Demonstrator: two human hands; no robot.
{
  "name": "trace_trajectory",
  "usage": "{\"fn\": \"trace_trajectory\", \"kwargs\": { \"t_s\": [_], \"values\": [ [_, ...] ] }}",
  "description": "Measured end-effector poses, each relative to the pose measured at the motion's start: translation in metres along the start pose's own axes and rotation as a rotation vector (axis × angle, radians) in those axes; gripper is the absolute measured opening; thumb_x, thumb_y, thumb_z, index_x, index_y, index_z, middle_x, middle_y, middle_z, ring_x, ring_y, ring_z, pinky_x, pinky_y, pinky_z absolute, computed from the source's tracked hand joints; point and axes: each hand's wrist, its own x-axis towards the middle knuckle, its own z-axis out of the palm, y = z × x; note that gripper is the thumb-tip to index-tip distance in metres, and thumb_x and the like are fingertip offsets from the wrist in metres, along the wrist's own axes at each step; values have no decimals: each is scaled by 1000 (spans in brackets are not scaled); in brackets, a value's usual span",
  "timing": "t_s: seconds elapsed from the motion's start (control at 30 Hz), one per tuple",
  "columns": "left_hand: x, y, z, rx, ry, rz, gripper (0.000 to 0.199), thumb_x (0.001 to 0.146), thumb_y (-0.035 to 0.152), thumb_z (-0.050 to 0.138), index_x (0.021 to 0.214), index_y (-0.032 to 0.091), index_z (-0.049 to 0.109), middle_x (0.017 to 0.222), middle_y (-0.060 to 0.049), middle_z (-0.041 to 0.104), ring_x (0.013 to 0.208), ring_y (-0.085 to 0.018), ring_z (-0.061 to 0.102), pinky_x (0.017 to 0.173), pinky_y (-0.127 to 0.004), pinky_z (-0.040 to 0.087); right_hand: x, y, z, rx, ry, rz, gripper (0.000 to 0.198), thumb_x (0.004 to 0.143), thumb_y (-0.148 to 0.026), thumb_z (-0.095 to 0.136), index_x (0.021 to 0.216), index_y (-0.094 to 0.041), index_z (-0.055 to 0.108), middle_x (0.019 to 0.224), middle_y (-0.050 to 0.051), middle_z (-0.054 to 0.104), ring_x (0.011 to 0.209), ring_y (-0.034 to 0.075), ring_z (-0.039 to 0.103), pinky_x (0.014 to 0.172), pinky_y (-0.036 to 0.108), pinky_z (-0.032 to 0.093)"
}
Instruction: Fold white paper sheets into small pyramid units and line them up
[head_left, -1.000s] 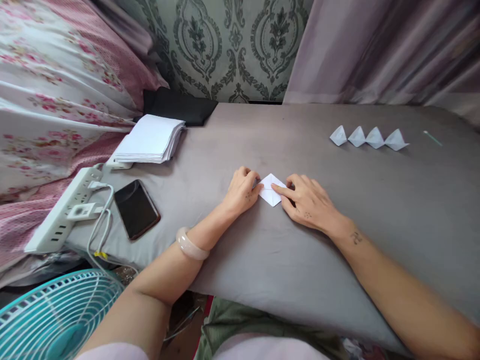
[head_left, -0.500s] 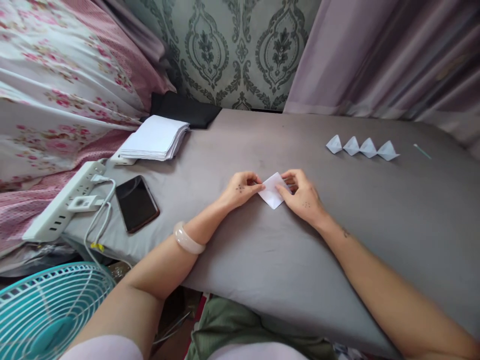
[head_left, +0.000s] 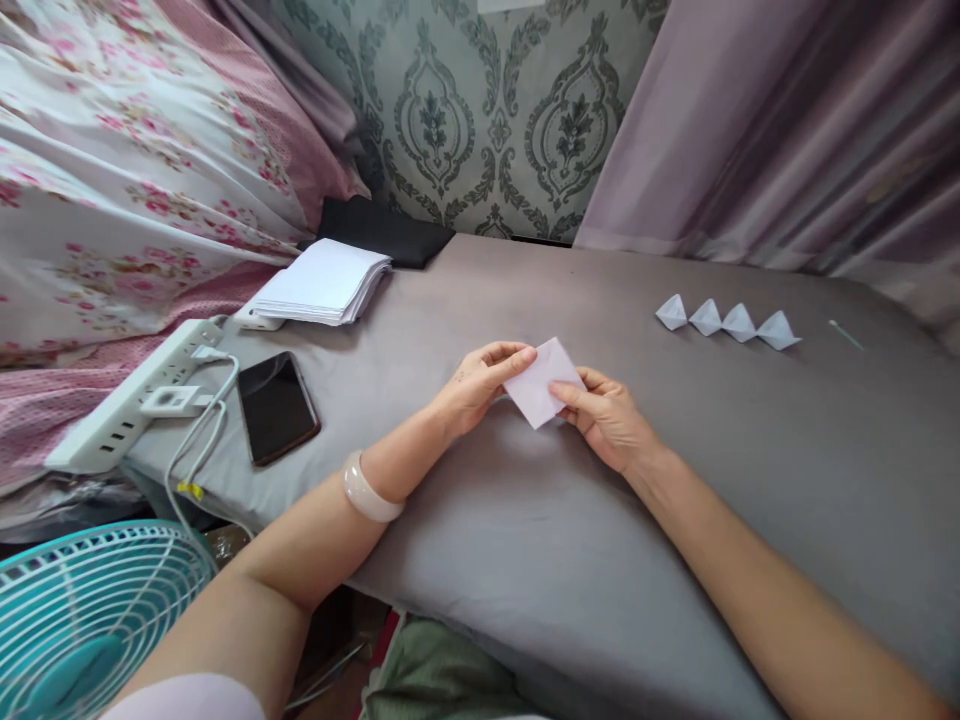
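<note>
A small white square of folded paper (head_left: 541, 385) is held up between my hands, one corner pointing toward me. My left hand (head_left: 480, 380) pinches its left corner, thumb on top and fingers behind. On the right side, my right hand (head_left: 609, 412) grips it with the thumb lying on the paper's face and the other fingers underneath. Several folded white paper boats (head_left: 739, 323) stand in a row at the right of the grey-covered table (head_left: 480, 560). To the left lies a stack of white paper sheets (head_left: 324, 280).
A phone (head_left: 277, 408) lies left of my forearm, beside a white power strip (head_left: 135, 395) with plugged cables. A black folded item (head_left: 390, 232) is behind the paper stack. A turquoise fan (head_left: 97, 620) stands at the lower left; a thin stick (head_left: 846, 334) lies far right.
The folded paper has been lifted and tilted toward me, and now shows a smooth square face. Both hands have turned with it. The view has shifted slightly.
</note>
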Motion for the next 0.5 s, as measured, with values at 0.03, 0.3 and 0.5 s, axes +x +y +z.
{"fn": "trace_trajectory", "kwargs": {
  "t_s": [0.03,0.3,0.5],
  "values": [
    [0,-1,0,14,-14,3,40,69,41,79,94,14,64,91,-6,67,79,-14,62,75,-29,46,1,0,0,47,43,-7,29,57,-30,85,80,-22,70,82,-1,71,78,16,64,77,32,50],
    [-2,-6,3,126,-51,38,29,63,28,83,83,13,68,84,-4,70,77,-13,62,82,-31,46,3,2,1,121,46,-20,30,61,-26,83,88,-22,71,96,2,72,93,18,64,85,33,49],
    [-4,-6,3,491,-23,284,19,75,31,71,82,14,69,79,-4,68,74,-15,59,75,-29,45,6,7,-4,-77,41,-186,34,65,-33,80,94,-23,67,100,3,71,96,20,64,90,39,48]
  ]
}}
